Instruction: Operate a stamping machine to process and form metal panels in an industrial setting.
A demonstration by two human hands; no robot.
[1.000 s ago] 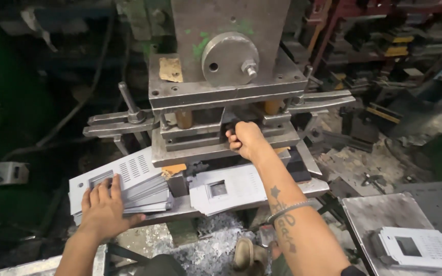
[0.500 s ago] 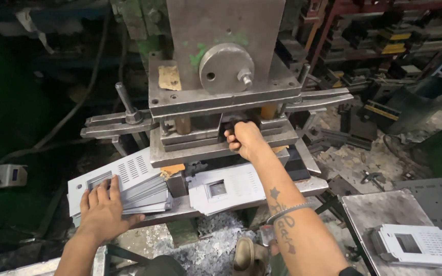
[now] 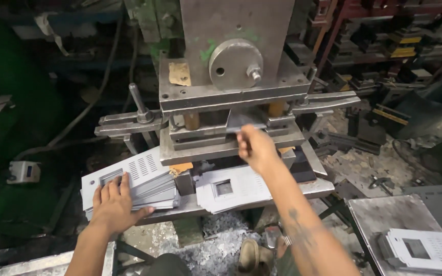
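**Desk:** What does the head camera show at the press?

**Photographer:** A person works a steel punch press (image 3: 231, 76). The right hand (image 3: 256, 148) is at the die opening, fingers pinched on the edge of a thin grey sheet-metal panel (image 3: 241, 127) that lies partly inside the gap between the upper and lower die blocks. The left hand (image 3: 112, 204) rests flat, fingers spread, on a stack of perforated grey panels (image 3: 139, 179) at the left of the press bed; it presses down on the stack and grasps nothing.

**Desk:** Which step is that?

**Photographer:** By my judgement, the handling of one panel at the die: the sheet sits half in, half out, and the frame alone does not tell which way it travels. The next move calls for a level slide of the panel and fingers well clear of the die gap.

**Desk:** And the surface around it?

**Photographer:** A second pile of panels with a square cut-out (image 3: 231, 189) lies on the bed (image 3: 318, 188) just below the right forearm. Metal punchings (image 3: 216, 253) litter the floor under the press. At lower right a metal table (image 3: 379, 214) carries another moulded panel (image 3: 425, 250).

**Desk:** The room?

**Photographer:** Dim and crowded: racks of dies (image 3: 400, 46) at upper right, hoses and a small grey control box (image 3: 24, 171) at left.
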